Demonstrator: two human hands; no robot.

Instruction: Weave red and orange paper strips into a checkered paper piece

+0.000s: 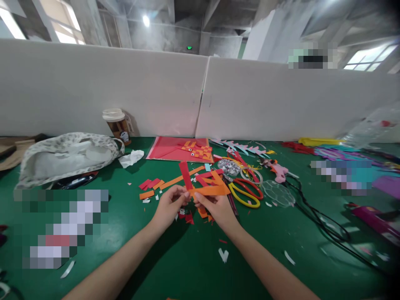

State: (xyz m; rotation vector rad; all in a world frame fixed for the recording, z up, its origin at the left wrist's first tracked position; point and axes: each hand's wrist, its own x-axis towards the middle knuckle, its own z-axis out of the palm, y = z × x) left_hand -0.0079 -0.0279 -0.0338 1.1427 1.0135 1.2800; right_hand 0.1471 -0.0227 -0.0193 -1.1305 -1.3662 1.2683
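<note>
Between my two hands, above the green table, are folded and crossed strips of red and orange paper. My left hand (170,205) pinches them at the left end, where a red paper strip (186,176) sticks up. My right hand (217,206) pinches an orange paper strip (212,190) that reaches out to the right. Loose red and orange scraps (151,183) lie around and under my hands. Just right of my right hand rest scissors (246,193) with yellow and orange-red handles. Behind, a woven red and orange paper piece (198,149) with googly eyes lies on a red sheet pack (162,151).
A lidded paper cup (117,127) and a patterned cloth pouch (70,156) stand at the left. To the right lie a pink glue gun (278,171), its black cord (315,216) and a bag of googly eyes (229,167). A white partition (140,87) borders the table (181,266).
</note>
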